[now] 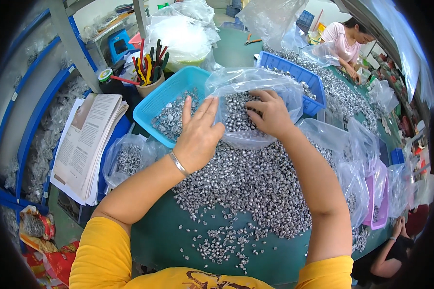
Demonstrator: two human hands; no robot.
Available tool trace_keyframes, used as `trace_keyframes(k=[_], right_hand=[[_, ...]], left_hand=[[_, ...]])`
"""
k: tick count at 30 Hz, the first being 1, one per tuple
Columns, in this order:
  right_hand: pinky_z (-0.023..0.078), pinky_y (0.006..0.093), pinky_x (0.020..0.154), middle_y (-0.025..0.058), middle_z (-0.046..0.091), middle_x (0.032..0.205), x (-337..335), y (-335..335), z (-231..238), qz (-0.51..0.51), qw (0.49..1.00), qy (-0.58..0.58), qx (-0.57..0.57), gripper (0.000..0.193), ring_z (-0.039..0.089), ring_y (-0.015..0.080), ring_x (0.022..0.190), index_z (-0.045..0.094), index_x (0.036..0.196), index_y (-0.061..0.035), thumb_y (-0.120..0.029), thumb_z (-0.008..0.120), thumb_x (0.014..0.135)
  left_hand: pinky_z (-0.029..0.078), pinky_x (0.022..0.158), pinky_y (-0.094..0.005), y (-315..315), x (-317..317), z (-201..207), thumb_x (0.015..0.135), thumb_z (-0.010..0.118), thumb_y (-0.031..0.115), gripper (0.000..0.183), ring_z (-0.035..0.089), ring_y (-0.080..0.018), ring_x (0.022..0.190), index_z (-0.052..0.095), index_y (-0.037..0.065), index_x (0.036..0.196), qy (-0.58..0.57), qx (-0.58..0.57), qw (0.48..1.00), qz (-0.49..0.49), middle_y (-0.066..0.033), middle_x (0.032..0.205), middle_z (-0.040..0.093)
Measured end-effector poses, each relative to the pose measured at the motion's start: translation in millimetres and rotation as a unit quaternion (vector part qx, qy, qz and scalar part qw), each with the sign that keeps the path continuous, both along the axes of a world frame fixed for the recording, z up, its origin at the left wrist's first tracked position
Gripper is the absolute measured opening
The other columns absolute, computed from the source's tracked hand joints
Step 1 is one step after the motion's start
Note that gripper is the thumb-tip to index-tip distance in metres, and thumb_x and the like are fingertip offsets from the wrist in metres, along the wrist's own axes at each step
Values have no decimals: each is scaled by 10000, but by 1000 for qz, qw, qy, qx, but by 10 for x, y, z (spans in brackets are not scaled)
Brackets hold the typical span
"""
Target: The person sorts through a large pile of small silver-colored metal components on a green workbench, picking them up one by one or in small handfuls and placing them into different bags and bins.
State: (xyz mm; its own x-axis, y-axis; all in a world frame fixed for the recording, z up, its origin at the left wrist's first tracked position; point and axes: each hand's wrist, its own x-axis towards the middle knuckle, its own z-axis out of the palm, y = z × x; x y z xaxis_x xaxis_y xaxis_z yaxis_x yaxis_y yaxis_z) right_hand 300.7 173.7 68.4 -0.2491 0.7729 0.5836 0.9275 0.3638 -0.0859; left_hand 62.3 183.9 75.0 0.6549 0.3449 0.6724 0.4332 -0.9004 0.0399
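Note:
A clear plastic bag (pixel 255 140) lies mouth-up in front of me, partly filled with small shiny silver metal pieces (pixel 238 114). My left hand (pixel 197 139), with a silver bangle at the wrist, holds the bag's left side; its fingers point away and the thumb lies toward the mouth. Inside the opening, my right hand (pixel 273 114) rests with bent, spread fingers on the pieces; its fingertips are partly hidden. Below the bag spreads a large heap of similar metal pieces (pixel 246 185) on the green table. A turquoise basket (pixel 144 108) with more pieces stands beside my left hand.
A blue basket (pixel 294 72) stands behind the bag. At left are a cup of pliers (pixel 150 86), a stack of papers (pixel 88 139) and a small bag of metal pieces (pixel 129 159). A pink basket (pixel 378 192) stands right. Another person (pixel 342 43) works at far right.

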Motion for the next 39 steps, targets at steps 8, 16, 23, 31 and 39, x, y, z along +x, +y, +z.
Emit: trace_keyframes(k=[8, 16, 23, 31, 39], right_hand=[[432, 399, 843, 100, 642, 966, -345, 414, -118, 30, 998, 27, 51, 192, 573, 296, 938, 676, 927, -78, -116, 659, 740], [446, 412, 808, 105, 636, 881, -308, 461, -169, 33, 995, 48, 77, 76, 582, 316, 885, 670, 790, -73, -87, 607, 749], [446, 426, 799, 108, 651, 895, -390, 454, -122, -37, 998, 48, 30, 82, 582, 311, 882, 707, 778, -83, -130, 664, 727], [462, 413, 755, 58, 641, 895, -454, 573, -116, -27, 999, 2, 18, 78, 578, 264, 940, 698, 721, -94, -161, 659, 713], [479, 408, 689, 94, 645, 846, -541, 527, -132, -92, 993, -51, 57, 93, 603, 270, 869, 672, 729, -45, -103, 609, 691]], left_hand=[[156, 1036, -626, 7, 35, -11, 658, 682, 39, 158, 416, -366, 1254, 537, 37, 720, -3, -7, 1000, 6, -271, 1301, 451], [153, 1027, -652, 27, 3, -43, 705, 548, 24, 36, 422, -396, 1233, 518, 14, 690, -27, -18, 999, -19, -311, 1249, 468], [356, 992, -401, 201, 11, 1, 838, 644, 164, 265, 524, -274, 1111, 556, 12, 1036, -311, -180, 932, -35, -170, 1190, 539], [461, 844, -354, 931, 368, -194, 975, 440, 287, 339, 573, -207, 960, 505, 0, 1142, -405, -753, 516, -52, -123, 1072, 586], [373, 942, -389, 892, 456, -121, 973, 407, 334, 425, 525, -215, 1058, 489, -14, 1202, -364, -729, 580, -24, -120, 1133, 576]])
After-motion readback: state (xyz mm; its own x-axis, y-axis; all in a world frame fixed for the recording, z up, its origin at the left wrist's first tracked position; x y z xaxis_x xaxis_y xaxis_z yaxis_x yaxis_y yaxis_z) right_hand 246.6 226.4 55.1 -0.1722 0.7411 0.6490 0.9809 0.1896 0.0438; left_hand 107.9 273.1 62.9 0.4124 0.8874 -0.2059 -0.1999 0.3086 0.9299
